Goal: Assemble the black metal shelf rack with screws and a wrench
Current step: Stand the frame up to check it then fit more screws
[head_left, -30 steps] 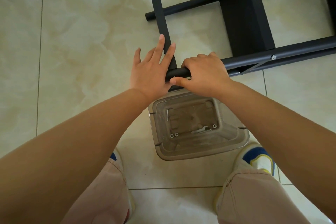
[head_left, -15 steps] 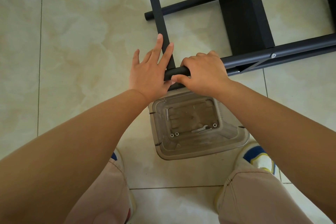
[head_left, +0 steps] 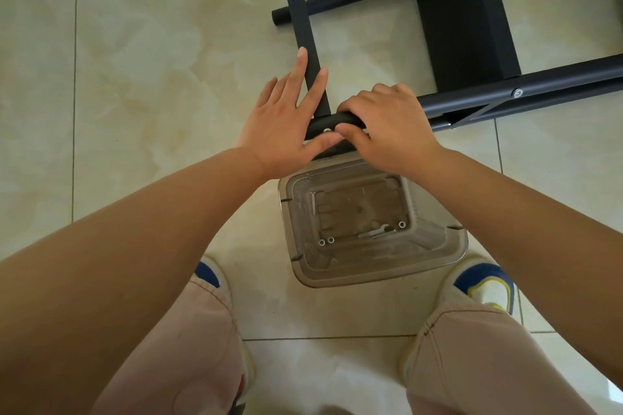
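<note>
- Left hand [head_left: 283, 126] fingers [head_left: 301, 72] straight and spread, lying flat along the thin black crossbar [head_left: 305, 27]; thumb reaches to the joint by the screw [head_left: 327, 130].
- Right hand [head_left: 387, 126] fingers curled over the end of the round black tube [head_left: 526, 84]; thumb and a fingertip look to be pinching at the screw, likely turning it in by hand.
- Black metal shelf rack [head_left: 465, 10] lies on its side on the tiled floor [head_left: 151, 61], just past the hands, running off to the upper right.
- Clear plastic box [head_left: 438, 266] on the floor between the shoes, touching or just under the tube end; holds a small wrench [head_left: 376, 232], a few washers or nuts [head_left: 326, 240], and a long thin bolt [head_left: 313, 202].
- Handling guess: steel frame is stiff and fairly heavy, paint smooth so it could slip; best held on the tube near the joint, as now. Screw is tiny and easy to drop.
- Hard to see: screw head mostly covered by thumbs, so thread engagement can't be told. Rack top and right side are cut off by the frame edge. Second screw [head_left: 517, 93] shows further along the tube.
</note>
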